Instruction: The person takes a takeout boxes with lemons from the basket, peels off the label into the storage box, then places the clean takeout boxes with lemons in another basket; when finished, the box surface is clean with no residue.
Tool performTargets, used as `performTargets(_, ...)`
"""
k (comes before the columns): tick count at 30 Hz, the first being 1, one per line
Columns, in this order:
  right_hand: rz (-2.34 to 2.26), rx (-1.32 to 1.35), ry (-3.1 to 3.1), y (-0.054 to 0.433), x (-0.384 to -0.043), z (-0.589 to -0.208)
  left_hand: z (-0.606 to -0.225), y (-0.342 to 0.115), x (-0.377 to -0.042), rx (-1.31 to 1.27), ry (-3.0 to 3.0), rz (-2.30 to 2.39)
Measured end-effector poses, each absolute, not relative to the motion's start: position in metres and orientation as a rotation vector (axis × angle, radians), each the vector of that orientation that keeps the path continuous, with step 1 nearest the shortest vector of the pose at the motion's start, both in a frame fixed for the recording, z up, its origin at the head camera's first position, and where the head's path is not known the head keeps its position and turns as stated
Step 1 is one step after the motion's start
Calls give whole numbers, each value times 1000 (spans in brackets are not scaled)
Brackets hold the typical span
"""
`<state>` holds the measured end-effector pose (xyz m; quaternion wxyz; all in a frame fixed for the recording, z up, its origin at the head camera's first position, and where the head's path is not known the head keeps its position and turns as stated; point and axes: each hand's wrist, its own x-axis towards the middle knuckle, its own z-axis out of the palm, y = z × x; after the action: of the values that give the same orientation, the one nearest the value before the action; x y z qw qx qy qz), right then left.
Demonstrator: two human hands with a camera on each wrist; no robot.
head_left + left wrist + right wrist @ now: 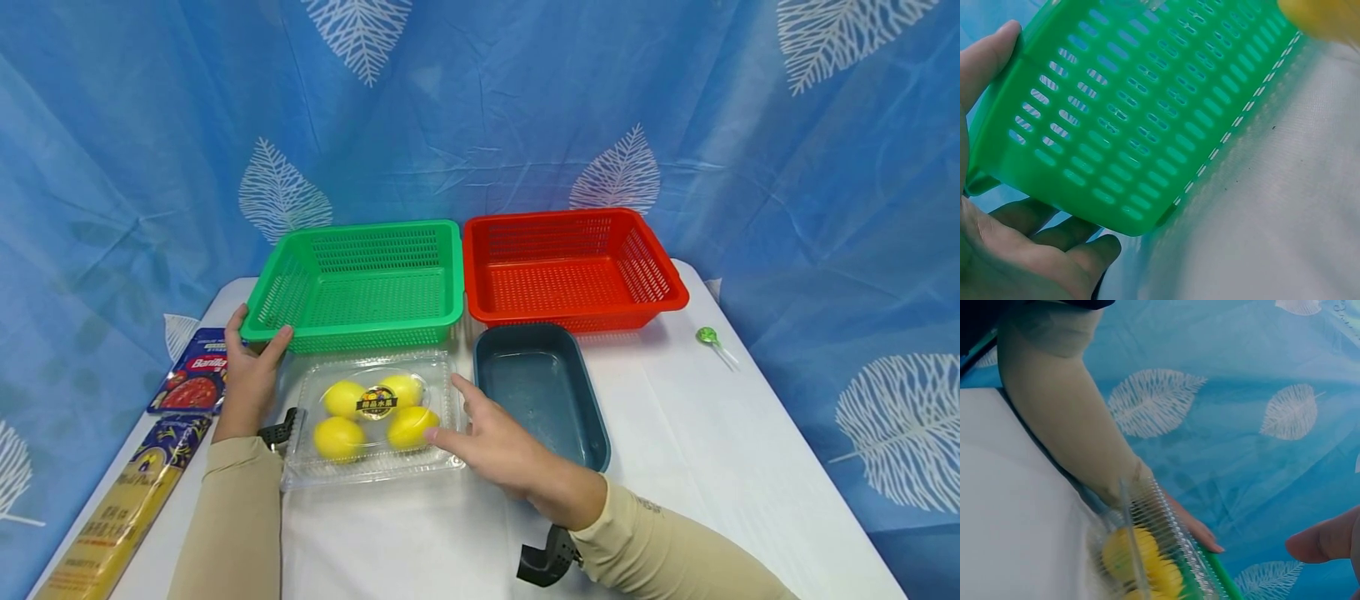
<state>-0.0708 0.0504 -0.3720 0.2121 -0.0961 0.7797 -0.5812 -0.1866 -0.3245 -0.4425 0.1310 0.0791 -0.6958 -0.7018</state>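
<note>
Your left hand (250, 377) grips the green basket (367, 335) at its near-left corner; your right hand (501, 443), spread, is beside the lemon box (375, 423), before the basket; contact unclear.

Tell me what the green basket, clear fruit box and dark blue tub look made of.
Green basket: probably molded plastic, semi-glossy, with uniform slots. Clear fruit box: apparently thin plastic, glossy, see-through, ridged. Dark blue tub: muted sheen, rounded corners, likely plastic.
</note>
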Motion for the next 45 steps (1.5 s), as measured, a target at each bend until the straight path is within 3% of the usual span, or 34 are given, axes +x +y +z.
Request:
performTargets(18,-1622,-301,2167,60,-80,-369,-423,-329,-175,424,-2251,-1917)
performTargets(35,-1687,-264,2142,63,-89,-366,-395,-337,-125,489,-2641,-1684)
performTargets(45,-1703,-252,2135,65,-90,-365,-404,-330,-112,-129,-2827,-1861)
